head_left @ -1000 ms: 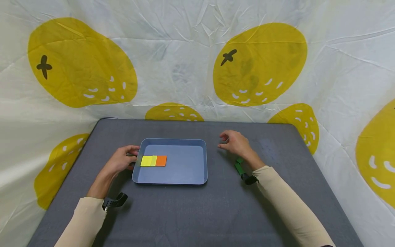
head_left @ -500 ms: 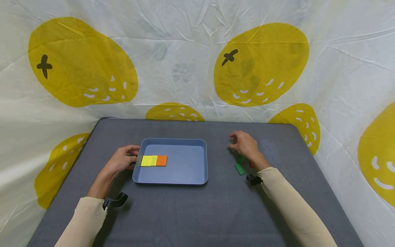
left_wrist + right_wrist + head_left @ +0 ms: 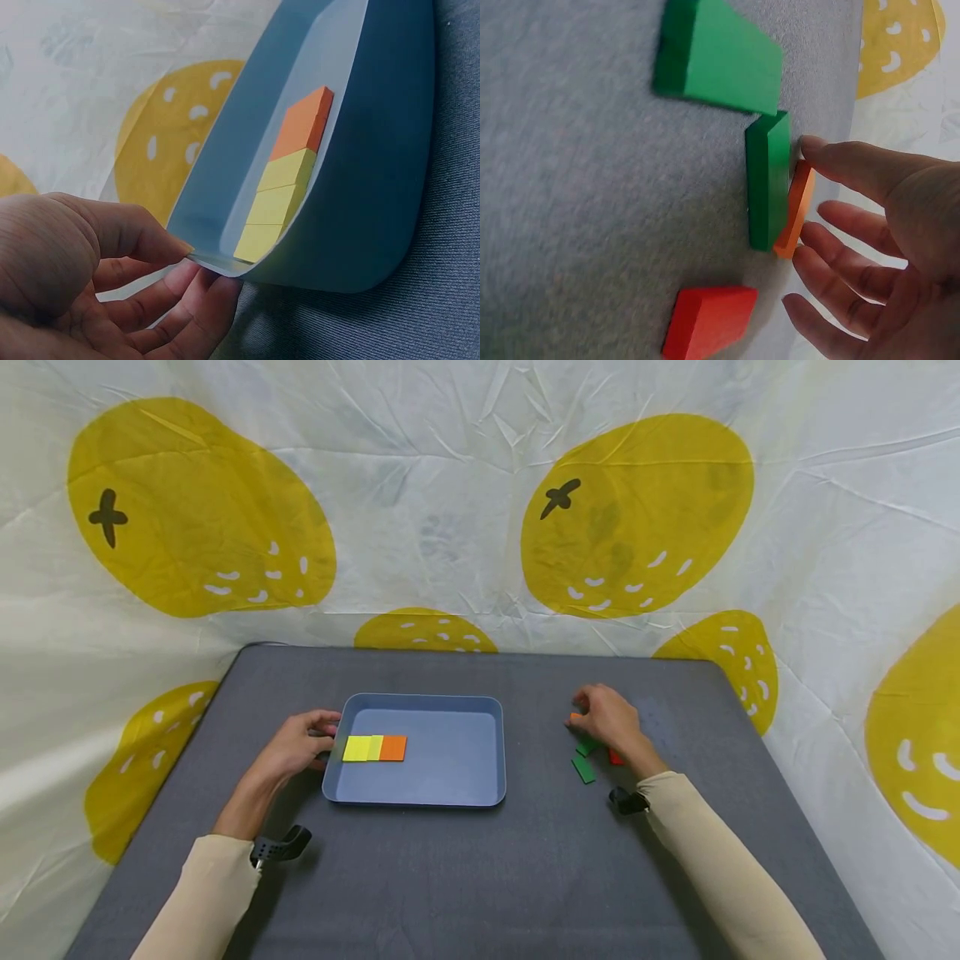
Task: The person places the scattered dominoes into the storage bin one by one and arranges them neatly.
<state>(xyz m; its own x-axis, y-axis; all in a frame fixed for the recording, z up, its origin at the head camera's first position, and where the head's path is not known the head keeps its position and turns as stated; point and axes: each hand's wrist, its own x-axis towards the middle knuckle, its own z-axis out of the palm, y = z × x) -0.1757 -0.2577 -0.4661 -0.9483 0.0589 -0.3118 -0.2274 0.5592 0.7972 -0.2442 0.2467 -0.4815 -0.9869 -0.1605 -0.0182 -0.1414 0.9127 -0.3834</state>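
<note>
Grey fabric covers the surface (image 3: 465, 877), which is backed by a white cloth printed with yellow lemons (image 3: 637, 514); nearest the viewer, two beige sleeves (image 3: 712, 860) run forward, each wrist carrying a small black camera mount (image 3: 279, 847). Left hand (image 3: 296, 750): it rests at the left short edge of the blue tray (image 3: 450, 777), thumb over the rim and fingers curled beneath it (the left wrist view shows this pinch plainly), so its grip is grasping the tray wall. Inside the tray, hard against that left wall, lies a row of flat tiles: yellow tiles (image 3: 363, 749) touching one another, then one orange tile in the tray (image 3: 393, 748) at the row's inner end. Right hand (image 3: 611, 720): it lies well apart from the tray, over loose tiles on the surface; nearest is a flat green tile (image 3: 582, 769), then a red tile (image 3: 616, 758) partly under the wrist, then a second green tile (image 3: 587, 747). Farthest, a loose orange tile (image 3: 796, 212) stands on edge against that second green tile; thumb tip and fingertips (image 3: 814, 259) close on it from either side, the thumb touching its upper end, the grip lightly pinching the tile.
</note>
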